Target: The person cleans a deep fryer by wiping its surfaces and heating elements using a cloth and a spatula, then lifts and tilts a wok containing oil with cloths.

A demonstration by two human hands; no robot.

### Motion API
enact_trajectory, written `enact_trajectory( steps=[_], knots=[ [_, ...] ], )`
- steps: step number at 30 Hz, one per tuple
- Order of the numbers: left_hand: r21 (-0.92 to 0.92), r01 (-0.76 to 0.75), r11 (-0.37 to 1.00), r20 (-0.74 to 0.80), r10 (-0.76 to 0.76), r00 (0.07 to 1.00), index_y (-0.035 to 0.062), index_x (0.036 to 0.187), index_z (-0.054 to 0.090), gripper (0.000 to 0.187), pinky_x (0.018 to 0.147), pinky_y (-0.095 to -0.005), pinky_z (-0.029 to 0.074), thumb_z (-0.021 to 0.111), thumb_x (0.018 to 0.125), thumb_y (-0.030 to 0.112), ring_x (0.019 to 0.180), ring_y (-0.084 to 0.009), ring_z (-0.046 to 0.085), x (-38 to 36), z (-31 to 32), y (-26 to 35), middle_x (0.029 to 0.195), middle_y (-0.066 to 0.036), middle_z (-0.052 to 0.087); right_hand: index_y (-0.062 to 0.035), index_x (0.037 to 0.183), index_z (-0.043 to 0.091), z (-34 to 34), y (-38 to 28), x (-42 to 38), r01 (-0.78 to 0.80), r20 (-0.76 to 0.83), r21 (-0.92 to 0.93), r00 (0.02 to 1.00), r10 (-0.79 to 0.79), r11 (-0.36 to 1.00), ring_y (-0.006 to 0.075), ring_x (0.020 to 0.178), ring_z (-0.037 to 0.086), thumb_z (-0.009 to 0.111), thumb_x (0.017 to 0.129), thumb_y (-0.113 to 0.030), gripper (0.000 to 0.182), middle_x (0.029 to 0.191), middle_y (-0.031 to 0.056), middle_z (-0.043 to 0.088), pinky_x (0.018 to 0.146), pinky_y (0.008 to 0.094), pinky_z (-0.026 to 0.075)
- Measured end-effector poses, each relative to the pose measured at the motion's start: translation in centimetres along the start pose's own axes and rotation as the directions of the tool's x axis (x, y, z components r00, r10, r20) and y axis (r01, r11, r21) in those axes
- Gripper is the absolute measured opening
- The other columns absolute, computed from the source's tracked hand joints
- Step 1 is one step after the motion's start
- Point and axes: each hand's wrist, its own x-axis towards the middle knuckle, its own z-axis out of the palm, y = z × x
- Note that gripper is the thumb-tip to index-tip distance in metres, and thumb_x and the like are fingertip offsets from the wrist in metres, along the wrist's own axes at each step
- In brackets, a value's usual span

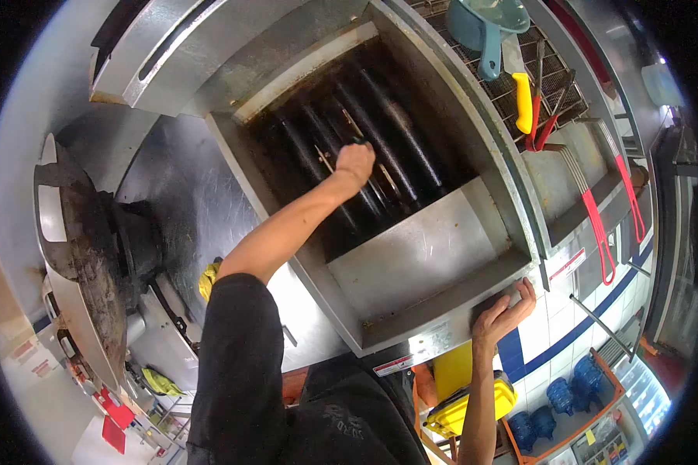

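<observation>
My left hand [355, 164] is a closed fist reaching down into the deep fryer vat [426, 240]. A small dark thing shows at its knuckles, too hidden to name. Beneath it run several black, greasy heating tubes [392, 116] with thin metal rods [390, 180] between them. The vat's near floor is bare sloped metal. At the vat's front right corner, my right hand [504, 311] rests on the metal edge. Its fingers are loosely bent and apart, with nothing held in them.
Right of the vat, a wire rack [473, 58] carries a blue-grey scoop [485, 31], a yellow-handled knife [524, 102] and red-handled tongs [547, 128]. Red-handled fry baskets [593, 225] hang beyond. A blackened pan [77, 209] stands at left. Below is a yellow bin [473, 404].
</observation>
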Motion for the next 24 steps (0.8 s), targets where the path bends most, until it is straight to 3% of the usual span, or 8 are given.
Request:
enact_trajectory(
  steps=[1, 5, 7, 10, 13, 17, 20, 24],
  knots=[
    [-0.014, -0.01, 1.0, 0.083, 0.011, 0.997, 0.0001, 0.104, 0.064, 0.022, 0.072, -0.036, 0.057, 0.054, 0.087, 0.008, 0.085, -0.027, 0.071, -1.2, -1.3, 1.4, 0.092, -0.016, 0.071, 0.0026, 0.115, 0.05, 0.1, 0.0, 0.0, 0.0, -0.008, 0.009, 1.0, 0.0, 1.0, 0.037, 0.118, 0.046, 0.044, 0.091, -0.013, 0.03, 0.124, 0.0224, 0.05, 0.103, 0.0465, 0.03],
    [-0.152, -0.119, 0.981, 0.134, 0.14, 0.981, 0.0004, 0.102, 0.066, 0.021, 0.076, -0.0389, 0.057, 0.058, 0.084, 0.008, 0.087, -0.0302, 0.07, -3.8, -3.1, 4.2, 0.092, -0.017, 0.071, 0.0028, 0.115, 0.05, 0.0, -0.1, 0.2, -0.004, -0.002, 0.017, 1.0, 0.004, 1.0, 0.0369, 0.118, 0.045, 0.044, 0.091, -0.012, 0.029, 0.124, 0.0223, 0.05, 0.103, 0.0466, 0.03],
    [-0.196, -0.193, 0.961, 0.19, 0.231, 0.954, -0.0002, 0.1, 0.067, 0.03, 0.078, -0.0403, 0.057, 0.07, 0.07, 0.007, 0.091, -0.0323, 0.069, -4.5, -3.9, 5.0, 0.094, -0.02, 0.07, 0.0018, 0.109, 0.052, 0.2, 0.0, 0.2, 0.014, -0.037, -0.015, 0.999, -0.014, 1.0, 0.0375, 0.112, 0.05, 0.043, 0.094, -0.025, 0.032, 0.119, 0.0224, 0.053, 0.097, 0.0474, 0.034],
    [-0.221, -0.223, 0.949, 0.173, 0.264, 0.949, -0.0005, 0.098, 0.067, 0.033, 0.079, -0.0401, 0.057, 0.074, 0.067, 0.009, 0.091, -0.0328, 0.069, -4.6, -4.7, 4.8, 0.094, -0.021, 0.069, 0.002, 0.109, 0.052, 0.3, 0.2, 0.1, 0.015, -0.032, -0.018, 0.999, -0.015, 1.0, 0.0373, 0.113, 0.05, 0.042, 0.094, -0.025, 0.032, 0.119, 0.0223, 0.053, 0.098, 0.0474, 0.034],
    [-0.159, -0.148, 0.976, 0.213, 0.181, 0.96, 0.0011, 0.097, 0.068, 0.029, 0.077, -0.0393, 0.057, 0.071, 0.069, 0.007, 0.089, -0.0309, 0.069, -4.3, -7.3, 2.8, 0.092, -0.018, 0.07, 0.0038, 0.115, 0.049, 0.1, 0.2, 0.0, 0.006, 0.011, 0.023, 1.0, -0.007, 1.0, 0.0367, 0.118, 0.046, 0.044, 0.092, -0.013, 0.029, 0.121, 0.0231, 0.05, 0.103, 0.0465, 0.029],
    [-0.023, -0.022, 0.999, 0.065, 0.024, 0.998, -0.0034, 0.113, 0.059, 0.04, 0.071, -0.0393, 0.057, 0.068, 0.076, 0.009, 0.085, -0.0307, 0.069, -1.1, -8.2, -1.9, 0.087, -0.018, 0.069, 0.0035, 0.114, 0.05, 0.1, 0.4, -0.1, 0.005, 0.008, 0.018, 1.0, -0.005, 1.0, 0.0365, 0.118, 0.046, 0.042, 0.096, -0.023, 0.033, 0.122, 0.0229, 0.051, 0.103, 0.0462, 0.03],
    [0.057, 0.087, 0.995, -0.033, -0.085, 0.996, -0.0031, 0.12, 0.055, 0.031, 0.064, -0.0382, 0.058, 0.05, 0.09, 0.005, 0.077, -0.0289, 0.07, 2.2, -5.9, -4.8, 0.084, -0.015, 0.07, 0.0032, 0.114, 0.05, 0.2, 0.4, -0.1, 0.002, 0.01, 0.008, 1.0, -0.002, 1.0, 0.0364, 0.119, 0.045, 0.041, 0.097, -0.026, 0.035, 0.123, 0.0228, 0.05, 0.103, 0.0461, 0.03],
    [0.014, 0.194, 0.981, -0.009, -0.194, 0.981, -0.0013, 0.126, 0.055, 0.037, 0.069, -0.0349, 0.058, 0.051, 0.091, 0.009, 0.084, -0.0242, 0.071, 4.2, -2.2, -5.0, 0.09, -0.013, 0.071, 0.0032, 0.114, 0.05, 0.3, 0.1, 0.0, -0.001, 0.009, 0.009, 1.0, 0.001, 1.0, 0.0364, 0.119, 0.045, 0.042, 0.097, -0.027, 0.035, 0.124, 0.0228, 0.05, 0.103, 0.046, 0.03]
  ],
)
